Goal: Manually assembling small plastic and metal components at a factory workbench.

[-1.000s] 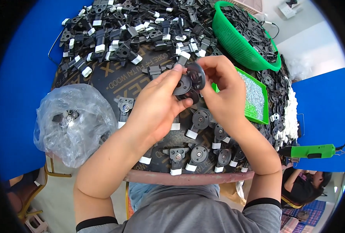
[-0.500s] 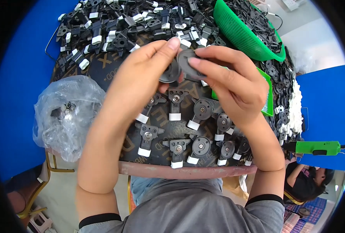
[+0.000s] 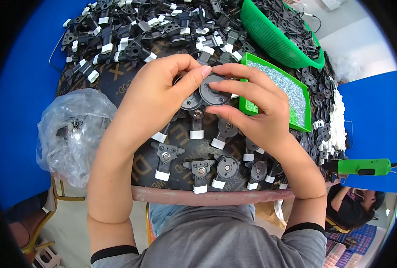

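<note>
Over the middle of the table, my left hand [image 3: 162,96] is closed around a dark round plastic disc [image 3: 191,103], partly hidden behind its fingers. My right hand [image 3: 263,98] grips a second grey-black disc [image 3: 215,90] by its edge, fingers on top and thumb below. The two discs touch or overlap; which one cannot be told. Beneath them stand rows of black brackets with white ends: one bare bracket [image 3: 163,158] shows a metal centre, while another bracket carries a fitted disc [image 3: 228,168].
A green tray [image 3: 308,107] of small silvery pieces lies right of my hands. Behind it leans a green basket [image 3: 270,38] full of black parts. Loose brackets [image 3: 131,31] heap at the back. A plastic bag [image 3: 77,143] sits left, a green power screwdriver [image 3: 363,167] right.
Both hands have come slightly lower, and my right hand has moved left. The right disc now faces up more squarely, and more of the green tray shows.
</note>
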Demonstrator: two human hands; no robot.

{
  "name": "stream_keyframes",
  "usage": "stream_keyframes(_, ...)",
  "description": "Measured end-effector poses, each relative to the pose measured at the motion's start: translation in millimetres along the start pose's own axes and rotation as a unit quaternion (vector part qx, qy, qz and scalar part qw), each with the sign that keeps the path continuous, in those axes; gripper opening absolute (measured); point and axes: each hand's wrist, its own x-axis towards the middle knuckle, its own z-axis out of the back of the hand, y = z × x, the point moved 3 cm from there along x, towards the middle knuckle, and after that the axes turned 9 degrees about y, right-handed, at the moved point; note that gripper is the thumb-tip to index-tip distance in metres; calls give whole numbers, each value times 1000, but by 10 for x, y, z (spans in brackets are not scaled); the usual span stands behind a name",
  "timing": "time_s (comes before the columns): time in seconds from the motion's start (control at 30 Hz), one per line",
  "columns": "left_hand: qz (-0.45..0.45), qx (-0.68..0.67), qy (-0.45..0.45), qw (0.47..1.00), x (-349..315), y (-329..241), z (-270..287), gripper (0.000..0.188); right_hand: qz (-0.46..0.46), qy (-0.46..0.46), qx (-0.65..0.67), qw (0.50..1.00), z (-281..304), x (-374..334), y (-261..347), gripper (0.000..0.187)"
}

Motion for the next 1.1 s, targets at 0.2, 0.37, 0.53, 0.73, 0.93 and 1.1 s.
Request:
stream_keyframes(0.2, -15, -29, -123, 992, -23, 37, 236, 24, -100, 62, 94, 989, -44, 44, -17, 60)
stream_keyframes(0.37, -9, -147, -226, 963, -52, 12, 457, 28, -133, 106, 155, 973, -226, -8, -19, 61)
stream_keyframes(0.53, 5, -181, -136, 974, -21, 41, 352, 29, -112, 161, 126, 972, -300, -28, 15, 59)
stream_keyframes(0.73, 51, -32, 87, 994, -63, 62, 232, 19, -46, 132, 157, 978, -57, 37, 96, 59)
stream_keyframes(0.93, 47, 62, 90, 993, -23, 50, 179, 22, -26, 143, 81, 986, -3, 139, 76, 59)
stream_keyframes(1.1, 74, 93, 75, 990, -26, 69, 179, 21, -36, 117, 77, 989, -112, 98, 85, 60)
